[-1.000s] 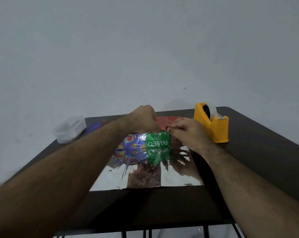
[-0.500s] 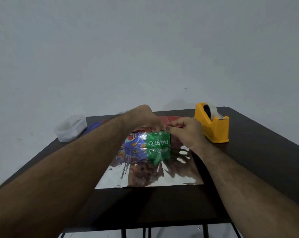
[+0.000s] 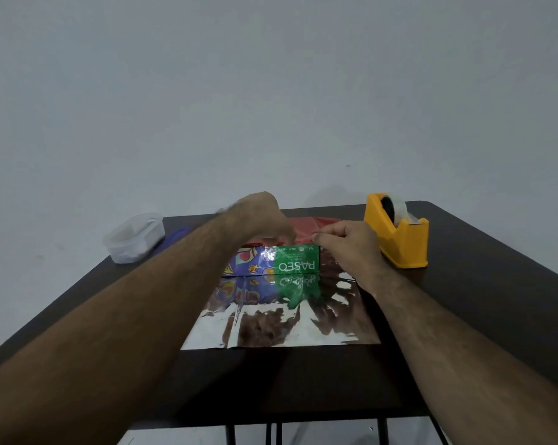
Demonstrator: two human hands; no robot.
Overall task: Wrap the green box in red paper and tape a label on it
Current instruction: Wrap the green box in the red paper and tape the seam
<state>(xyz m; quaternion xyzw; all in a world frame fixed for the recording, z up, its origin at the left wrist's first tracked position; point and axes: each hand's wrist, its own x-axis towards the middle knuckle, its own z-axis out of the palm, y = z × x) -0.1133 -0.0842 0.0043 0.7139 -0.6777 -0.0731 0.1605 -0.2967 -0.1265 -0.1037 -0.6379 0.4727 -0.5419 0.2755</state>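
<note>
The green box (image 3: pixel 298 259) lies on the sheet's shiny inner side, mid-tabletop (image 3: pixel 483 303). Both hands, left (image 3: pixel 264 220) and right (image 3: pixel 348 244), pinch the red paper (image 3: pixel 303 227) at its far edge, apparently drawing it over the box top.

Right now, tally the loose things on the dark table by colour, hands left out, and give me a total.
Green and purple: 1, the printed cardboard box
Red with a silver underside: 1, the shiny wrapping sheet
Yellow: 1, the plastic tape dispenser
Clear: 1, the plastic container
Blue: 1, a flat thing beside that container, too hidden to name
Total: 5
</note>
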